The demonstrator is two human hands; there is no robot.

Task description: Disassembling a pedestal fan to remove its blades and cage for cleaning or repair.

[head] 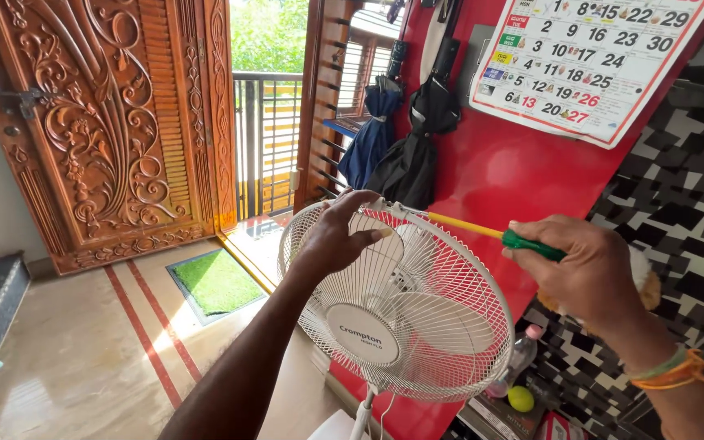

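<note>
Right hand (588, 273) levels screwdriver (482, 231) leftward at fan guard (401, 301).

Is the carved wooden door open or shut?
Open. The carved wooden door is swung back against the wall, and the balcony railing shows through the doorway.

Left hand (336, 236) grips top rim of white fan guard (405, 314). Right hand (592, 273) holds screwdriver (490, 234) (yellow shaft, green handle), tip at guard's top edge. Red wall (499, 171), two folded umbrellas (397, 134) behind.
</note>
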